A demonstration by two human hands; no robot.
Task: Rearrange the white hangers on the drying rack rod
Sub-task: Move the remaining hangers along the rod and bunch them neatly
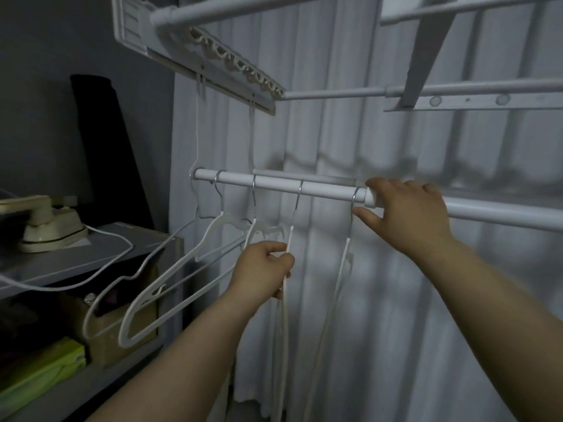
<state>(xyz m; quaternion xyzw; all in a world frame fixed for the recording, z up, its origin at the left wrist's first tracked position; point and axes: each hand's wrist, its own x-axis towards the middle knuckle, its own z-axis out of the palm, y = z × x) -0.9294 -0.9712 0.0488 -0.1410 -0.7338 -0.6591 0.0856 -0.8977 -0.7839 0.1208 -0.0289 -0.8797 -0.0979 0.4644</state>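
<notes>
Nearest the camera, the left hand [264,268] has its fingers [285,259] curled shut around the thin white arm of the third hanger [288,300], just below its neck. A tug sideways there could swing the hanger's foot into the neighbouring hanger [341,287] and tangle the two. Higher up, the right hand [408,213] rests on the drying rack rod [323,187], fingers spread open, its thumb touching the rightmost steel hook [355,196]; I judge that a careless push could snag the hook at the rod's joint. Behind, white curtains [380,300] could catch a swinging hanger.
</notes>
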